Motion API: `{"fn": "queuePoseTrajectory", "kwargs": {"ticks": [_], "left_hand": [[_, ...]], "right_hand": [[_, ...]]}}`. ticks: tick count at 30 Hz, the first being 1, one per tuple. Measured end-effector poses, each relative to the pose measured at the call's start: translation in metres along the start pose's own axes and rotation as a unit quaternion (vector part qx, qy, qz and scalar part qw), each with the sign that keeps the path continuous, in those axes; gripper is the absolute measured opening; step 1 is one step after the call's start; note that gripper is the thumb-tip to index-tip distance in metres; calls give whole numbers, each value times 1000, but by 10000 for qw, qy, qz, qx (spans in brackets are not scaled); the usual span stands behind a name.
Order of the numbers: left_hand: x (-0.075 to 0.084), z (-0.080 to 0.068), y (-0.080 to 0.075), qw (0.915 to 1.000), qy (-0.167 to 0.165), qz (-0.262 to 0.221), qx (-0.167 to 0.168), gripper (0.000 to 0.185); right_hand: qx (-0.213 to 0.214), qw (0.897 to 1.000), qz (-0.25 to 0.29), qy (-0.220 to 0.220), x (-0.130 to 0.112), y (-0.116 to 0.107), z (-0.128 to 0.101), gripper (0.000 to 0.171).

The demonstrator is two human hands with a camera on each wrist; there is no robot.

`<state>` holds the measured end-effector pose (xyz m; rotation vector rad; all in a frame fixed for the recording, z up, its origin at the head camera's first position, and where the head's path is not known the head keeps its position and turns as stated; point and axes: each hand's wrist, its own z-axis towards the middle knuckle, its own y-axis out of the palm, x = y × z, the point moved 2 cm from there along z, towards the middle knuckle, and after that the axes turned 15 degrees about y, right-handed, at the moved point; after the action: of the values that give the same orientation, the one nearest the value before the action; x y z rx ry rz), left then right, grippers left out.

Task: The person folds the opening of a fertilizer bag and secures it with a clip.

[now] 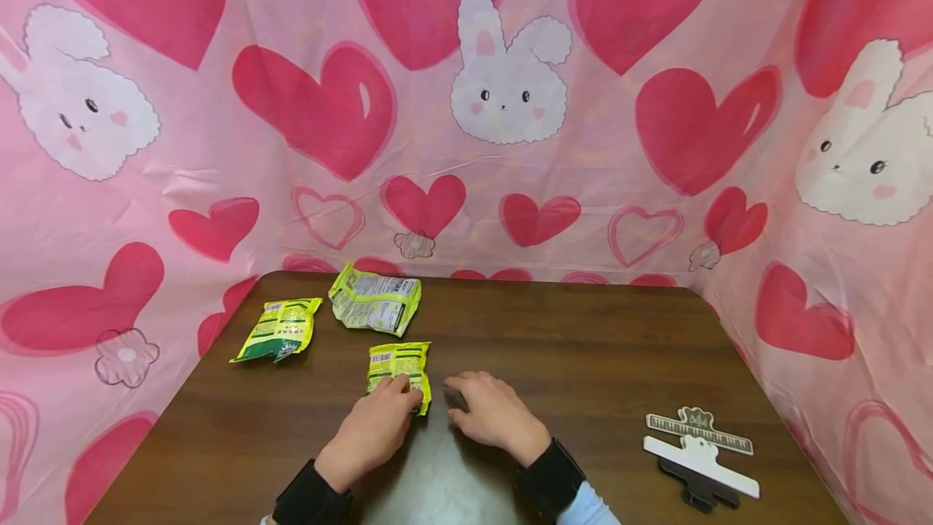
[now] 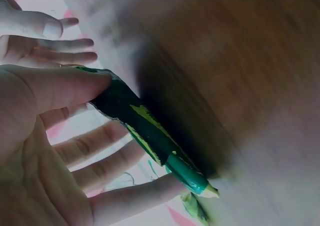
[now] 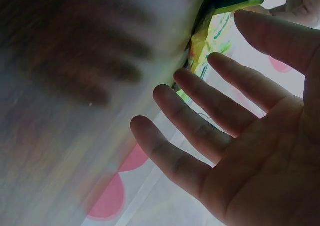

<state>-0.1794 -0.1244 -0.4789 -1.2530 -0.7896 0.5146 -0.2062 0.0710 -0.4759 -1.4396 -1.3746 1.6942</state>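
A small yellow-and-green snack bag (image 1: pixel 397 357) lies near the middle of the table. My left hand (image 1: pixel 373 426) holds it by its near end. In the left wrist view, the thumb rests on the green end of the bag (image 2: pixel 142 121), with the fingers behind it. Just to the right, my right hand (image 1: pixel 497 413) hovers low over the table, apart from the bag. Its fingers are spread and relaxed in the right wrist view, with nothing between them. Another yellow-and-green snack bag (image 1: pixel 280 329) lies at the left, and a crumpled yellow-green and grey bag (image 1: pixel 377 300) lies behind.
On the right of the brown table (image 1: pixel 554 339) lie several wide bag clips: a patterned one (image 1: pixel 700 430), a white one (image 1: pixel 702 464) and a black one (image 1: pixel 700 488). A pink curtain (image 1: pixel 430 128) with hearts and rabbits surrounds the table's back and sides.
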Motion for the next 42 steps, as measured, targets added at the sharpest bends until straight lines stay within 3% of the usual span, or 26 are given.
{"fn": "queuePoseTrajectory", "kwargs": {"ticks": [9,17,21,36,42], "left_hand": [[8,3,3,9980,638,-35,40,15],[13,10,4,9962,854,35,166,19],[17,14,5,9947,974,138,297,16],[22,23,8,9949,924,197,355,15],[21,21,10,9939,945,200,523,13]], "right_hand": [[-169,9998,60,131,-1,3,0,49],[-128,9999,-86,-13,0,4,1,26],[-102,9999,-128,26,1,4,0,22],[248,9996,-163,-7,6,1,2,18],[173,9998,-60,83,5,2,3,14]]}}
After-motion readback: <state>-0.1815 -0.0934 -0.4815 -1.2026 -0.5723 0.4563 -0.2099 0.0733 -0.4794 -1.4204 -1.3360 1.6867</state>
